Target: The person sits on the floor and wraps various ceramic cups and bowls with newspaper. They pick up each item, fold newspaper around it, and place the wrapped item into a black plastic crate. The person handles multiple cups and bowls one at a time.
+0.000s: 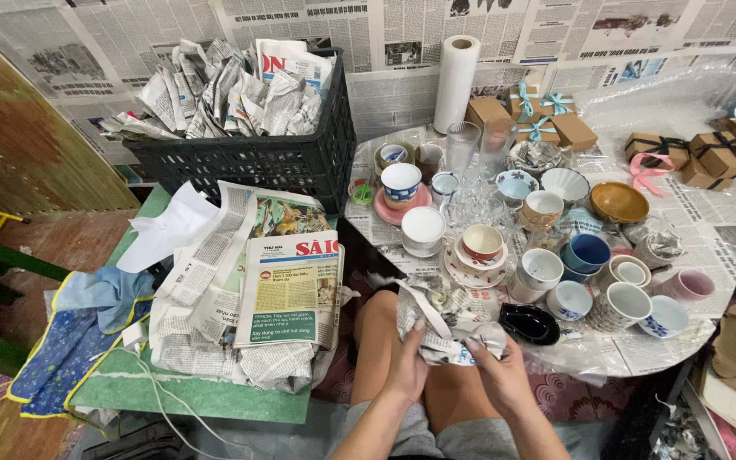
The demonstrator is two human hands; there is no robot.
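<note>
Nearest the camera, over the person's bare knees, the left hand and the right hand both close around a crumpled newspaper bundle, fingers curled tight into the paper; what lies inside the wrapping cannot be made out. The bundle hangs just off the near edge of the round table, which is covered in newsprint. Just beside the right hand, at that near edge, sits a black glossy dish, and next to it a row of white cups with blue flowers and a pink mug. Toward the table's middle stand a red-rimmed cup on stacked saucers, a blue mug, a white lidded cup and a cluster of clear glasses; a brown bowl rests farther right. At the far edge stand a roll of white paper and brown gift boxes with teal ribbons. To the left, on a green board, lies a stack of flat newspapers, with blue cloth at its left edge, and behind it a black plastic crate heaped with crumpled paper.
</note>
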